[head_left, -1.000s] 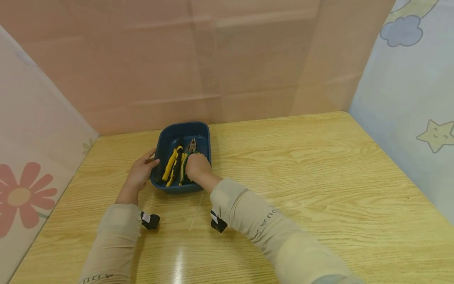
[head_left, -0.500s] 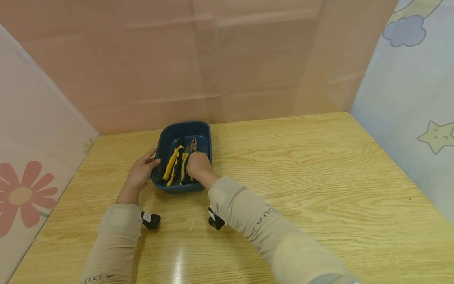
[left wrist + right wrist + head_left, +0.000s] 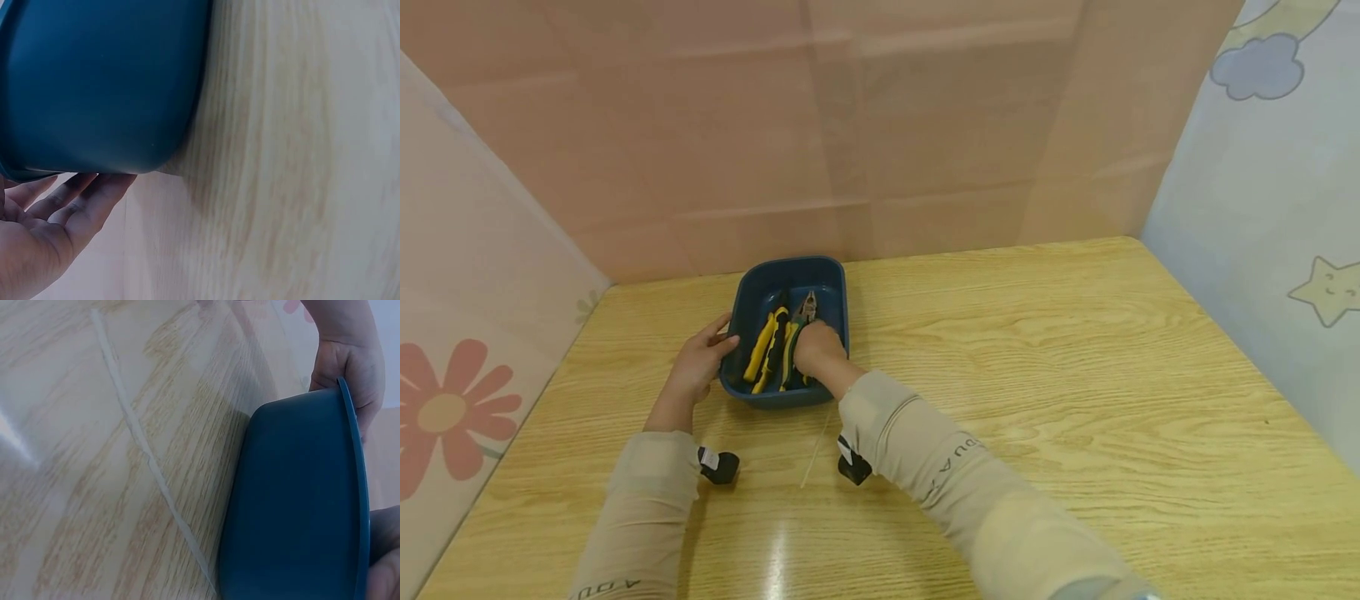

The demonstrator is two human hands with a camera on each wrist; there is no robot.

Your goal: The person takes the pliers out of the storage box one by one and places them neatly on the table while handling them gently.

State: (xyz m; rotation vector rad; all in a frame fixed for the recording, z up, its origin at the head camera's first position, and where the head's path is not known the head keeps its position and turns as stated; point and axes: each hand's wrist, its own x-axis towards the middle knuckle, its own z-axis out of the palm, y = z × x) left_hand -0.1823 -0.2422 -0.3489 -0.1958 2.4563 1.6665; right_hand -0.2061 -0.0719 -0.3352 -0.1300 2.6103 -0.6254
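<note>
A dark blue plastic bin stands on the table with several hand tools in it. My left hand holds the bin's left side, thumb over the rim and fingers against the outer wall. Inside, my right hand is curled over pliers with a metal head and yellow-green handles; the bin wall hides most of its fingers in the right wrist view. To the left of these pliers lie a yellow-handled tool and a black-and-yellow-handled tool, their kinds unclear.
A thin pale strip lies on the wood-grain table in front of the bin. A pinkish cloth wall rises close behind the bin, with printed panels at left and right.
My right forearm has shifted slightly to the left, and the right hand has settled a little within the bin. The bin, the pliers and my left hand look practically still.
</note>
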